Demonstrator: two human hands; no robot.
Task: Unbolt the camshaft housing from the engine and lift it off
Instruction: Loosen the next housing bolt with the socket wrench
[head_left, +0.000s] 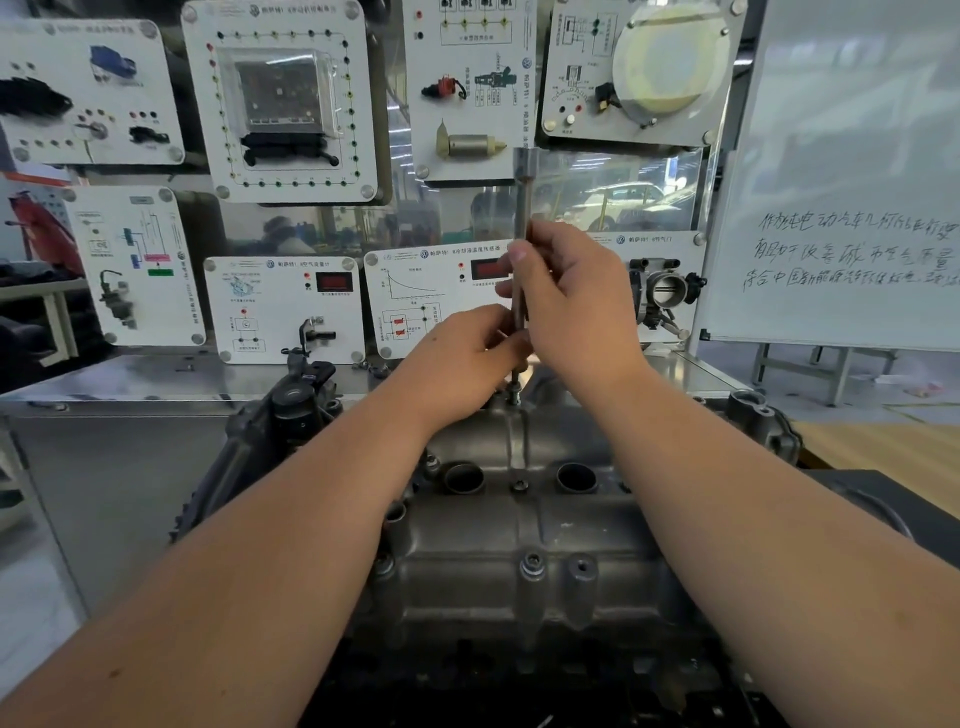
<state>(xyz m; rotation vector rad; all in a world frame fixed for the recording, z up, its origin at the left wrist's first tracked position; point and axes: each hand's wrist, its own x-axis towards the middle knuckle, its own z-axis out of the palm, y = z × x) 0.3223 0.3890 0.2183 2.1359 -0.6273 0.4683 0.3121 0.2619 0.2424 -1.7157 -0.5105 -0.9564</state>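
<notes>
Right hand (566, 291) and left hand (467, 353), both clamped on my extension bar (521, 244), spin a far-edge bolt (515, 396) from the camshaft housing (519, 530); lifting it clear likely follows.

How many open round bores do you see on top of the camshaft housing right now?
2: the left bore sits beside the left forearm, and the right bore lies across the centre bolt from it. The arms cover parts of the camshaft housing, so others may be hidden.

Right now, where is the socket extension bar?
In the head view, the extension bar stands upright at centre, gripped by the right hand above the left hand, its tip on a bolt at the camshaft housing's far edge.
</notes>
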